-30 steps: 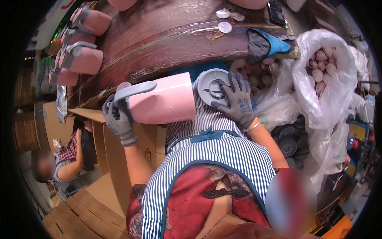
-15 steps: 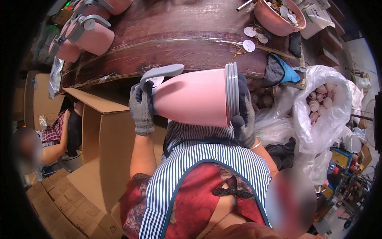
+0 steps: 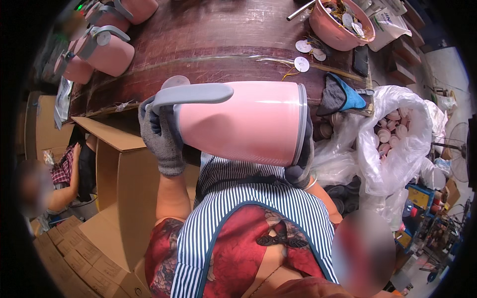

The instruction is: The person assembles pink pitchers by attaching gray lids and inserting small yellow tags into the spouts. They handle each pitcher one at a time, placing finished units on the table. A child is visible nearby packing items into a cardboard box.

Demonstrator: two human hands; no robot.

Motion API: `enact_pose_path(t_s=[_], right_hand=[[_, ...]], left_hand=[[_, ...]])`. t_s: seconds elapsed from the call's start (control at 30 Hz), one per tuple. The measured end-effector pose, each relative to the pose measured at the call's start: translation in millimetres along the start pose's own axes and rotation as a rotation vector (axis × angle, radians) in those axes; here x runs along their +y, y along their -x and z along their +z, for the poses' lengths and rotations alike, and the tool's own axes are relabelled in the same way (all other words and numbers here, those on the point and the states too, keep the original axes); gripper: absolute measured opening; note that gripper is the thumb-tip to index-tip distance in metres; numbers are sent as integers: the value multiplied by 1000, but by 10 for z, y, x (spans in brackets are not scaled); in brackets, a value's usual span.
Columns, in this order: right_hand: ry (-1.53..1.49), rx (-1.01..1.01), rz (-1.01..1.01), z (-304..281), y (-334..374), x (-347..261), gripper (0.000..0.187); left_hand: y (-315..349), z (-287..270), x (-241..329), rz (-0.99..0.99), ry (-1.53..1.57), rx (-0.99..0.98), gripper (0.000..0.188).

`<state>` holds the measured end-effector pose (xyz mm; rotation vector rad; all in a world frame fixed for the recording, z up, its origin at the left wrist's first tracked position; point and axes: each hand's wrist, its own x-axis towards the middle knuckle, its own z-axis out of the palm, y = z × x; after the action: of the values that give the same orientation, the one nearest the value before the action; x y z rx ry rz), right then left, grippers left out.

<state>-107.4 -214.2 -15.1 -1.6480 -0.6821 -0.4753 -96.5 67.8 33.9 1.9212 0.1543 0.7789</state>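
gripping the pink jug (image 3: 238, 126) near its handle, the left hand (image 3: 166, 141) holds it sideways. the right hand (image 3: 306, 154) clasps its base, probably for bracing.

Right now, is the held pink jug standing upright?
No, the pink jug is held on its side between the left hand and the right hand.

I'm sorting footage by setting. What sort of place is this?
Probably a small workshop or factory floor: the held pink jug resembles several jugs grouped on the table, a plastic bag holds many loose pink parts, and an open cardboard box stands nearby.
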Motion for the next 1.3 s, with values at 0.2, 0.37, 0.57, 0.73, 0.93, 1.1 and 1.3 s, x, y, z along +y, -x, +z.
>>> enact_pose_path(t_s=[0.2, 0.37, 0.57, 0.73, 0.93, 1.1, 1.3], right_hand=[[-360, 199, 521, 104, -23, -341, 104], [-559, 342, 658, -69, -154, -323, 99], [-699, 376, 725, -153, -156, -157, 93], [-986, 373, 901, -31, -158, 183, 88], [-984, 330, 1196, 145, 88, 185, 81], [-757, 195, 923, 60, 199, 459, 48], [-735, 146, 914, 81, 192, 529, 51]], left_hand=[[-84, 9, 157, 323, -178, 126, 40], [-137, -52, 262, 552, -379, 45, 39], [-151, 140, -9, 210, -81, -16, 24], [-233, 14, 123, 66, -357, -196, 17], [-969, -130, 632, 1021, -868, -178, 45], [-2020, -246, -214, 1161, -1198, -233, 31], [-3118, -893, -1287, 923, -1472, -188, 38]])
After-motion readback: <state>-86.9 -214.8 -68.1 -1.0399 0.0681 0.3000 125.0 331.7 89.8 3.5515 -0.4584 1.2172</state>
